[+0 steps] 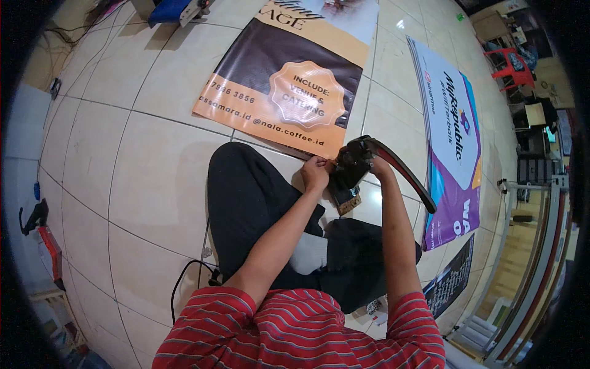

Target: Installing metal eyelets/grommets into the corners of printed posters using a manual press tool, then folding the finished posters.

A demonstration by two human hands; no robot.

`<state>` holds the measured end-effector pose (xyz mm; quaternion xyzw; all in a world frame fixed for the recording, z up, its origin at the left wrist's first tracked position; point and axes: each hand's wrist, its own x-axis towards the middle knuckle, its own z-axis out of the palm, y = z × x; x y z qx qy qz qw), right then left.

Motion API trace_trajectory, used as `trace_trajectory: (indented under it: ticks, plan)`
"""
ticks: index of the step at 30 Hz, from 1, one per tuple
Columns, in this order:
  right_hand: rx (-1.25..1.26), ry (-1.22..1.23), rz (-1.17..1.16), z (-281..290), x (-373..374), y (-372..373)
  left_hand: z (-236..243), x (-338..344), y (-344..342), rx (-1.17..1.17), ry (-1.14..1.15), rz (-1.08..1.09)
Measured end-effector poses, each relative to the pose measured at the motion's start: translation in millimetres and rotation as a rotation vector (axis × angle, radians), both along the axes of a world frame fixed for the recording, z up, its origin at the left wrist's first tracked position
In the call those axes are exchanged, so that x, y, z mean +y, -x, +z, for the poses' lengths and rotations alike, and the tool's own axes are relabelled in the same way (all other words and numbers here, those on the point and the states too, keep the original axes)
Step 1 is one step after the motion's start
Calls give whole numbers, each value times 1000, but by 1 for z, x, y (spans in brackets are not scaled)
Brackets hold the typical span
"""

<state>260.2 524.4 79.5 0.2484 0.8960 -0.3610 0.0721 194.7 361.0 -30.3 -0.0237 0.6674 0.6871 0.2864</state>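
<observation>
Just beyond my crossed legs, my left hand (315, 175) pinches the bottom edge of an orange, dark brown and cream banner (227, 61) near its right corner. The corner meets a black hand press (350, 169), which has a long black and red lever (405, 172) angled down to the right and a worn block at its foot. My right hand (381, 169) is closed at the press's right side, beside the lever; its fingertips are partly hidden behind the tool, so what exactly they grip is unclear.
A white, blue and purple banner (439, 141) lies on the tiled floor (153, 172) at right, near a dark printed sheet (452, 277). A metal frame (534, 246) and red chair (516, 71) stand farther right. A red and black tool (49, 246) is at left; a blue machine (169, 12) is at top.
</observation>
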Motion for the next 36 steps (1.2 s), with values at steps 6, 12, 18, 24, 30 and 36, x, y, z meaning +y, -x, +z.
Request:
trace_trajectory:
  ticks: [6,12,18,24,30,36]
  plan:
    - [24,38,32,-22,7,11,28,-8,7,-40,93,-32]
    - [67,52,32,-40,31,2,13,-1,4,12,36,-13]
    - [147,76,33,-47,43,1,16,-2,4,-52,53,-7]
    - [235,92,24,-42,45,-2,14,-1,4,-43,26,11]
    - [136,411,-74,77,2,20,5,-9,7,-12,118,-42]
    - [185,-72,-415,221,-86,-35,-2,2,1,-25,-7,-36]
